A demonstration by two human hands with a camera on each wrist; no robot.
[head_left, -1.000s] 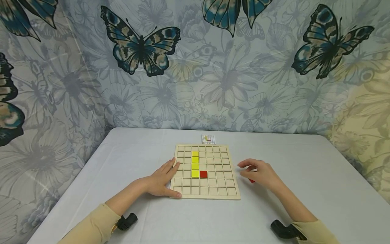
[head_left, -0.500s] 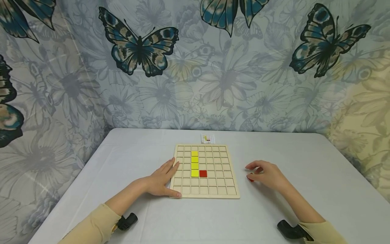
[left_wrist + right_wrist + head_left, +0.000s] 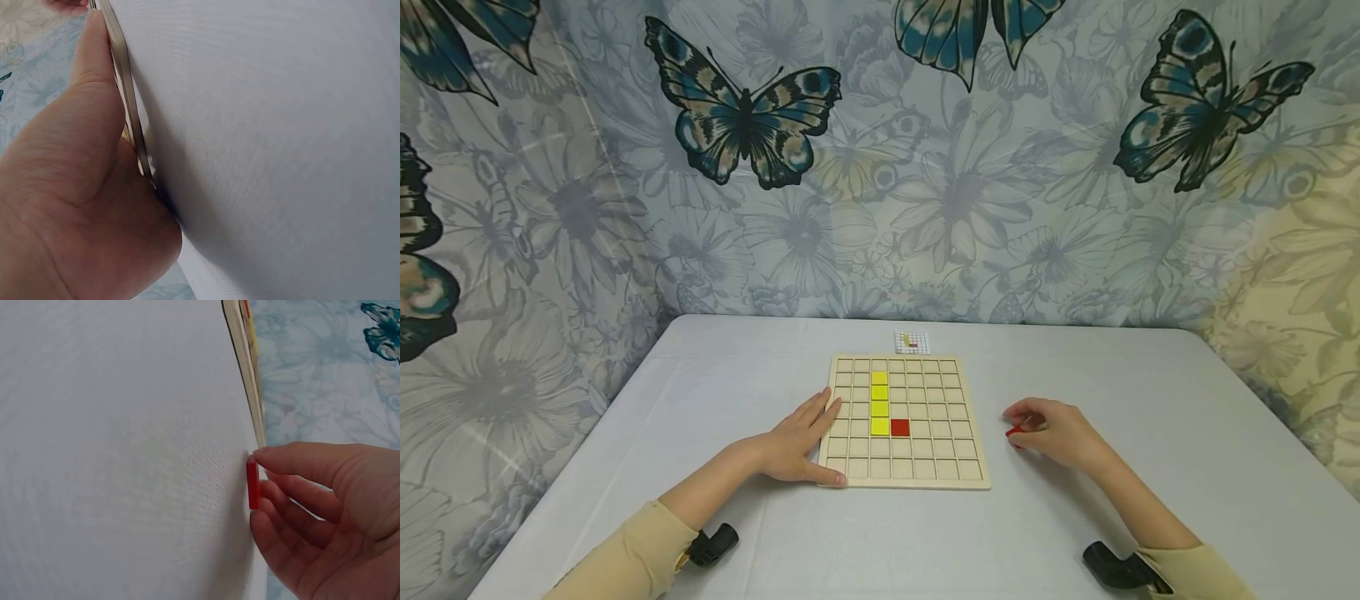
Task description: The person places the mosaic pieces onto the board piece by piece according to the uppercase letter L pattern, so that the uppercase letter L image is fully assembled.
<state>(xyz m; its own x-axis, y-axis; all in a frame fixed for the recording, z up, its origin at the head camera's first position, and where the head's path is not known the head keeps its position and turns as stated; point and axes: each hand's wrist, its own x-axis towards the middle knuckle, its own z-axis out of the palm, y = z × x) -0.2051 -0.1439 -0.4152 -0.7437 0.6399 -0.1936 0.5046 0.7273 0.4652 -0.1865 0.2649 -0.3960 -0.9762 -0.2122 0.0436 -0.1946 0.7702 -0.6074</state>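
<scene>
A light wooden grid board [image 3: 925, 472] lies flat in the middle of the table. Four-square yellow tiles [image 3: 880, 392] run down one of its columns, with a red tile [image 3: 900, 427] beside the lowest yellow square. My left hand [image 3: 797, 442] rests on the board's left edge, fingers straight and thumb at the near corner; the left wrist view shows it against the board [image 3: 129, 94]. To the right of the board, my right hand [image 3: 1052, 429] pinches another red tile [image 3: 253, 482] between its fingertips, close over the cloth.
A small card [image 3: 912, 342] printed with a coloured grid lies just behind the board. White cloth covers the table [image 3: 737, 342], which meets a butterfly-patterned fabric wall [image 3: 962, 208]. Black wrist devices [image 3: 713, 545] sit near both sleeves.
My right hand has moved a little right, away from the board, and its fingertips have taken hold of the loose red tile. The left hand and the board stay in place.
</scene>
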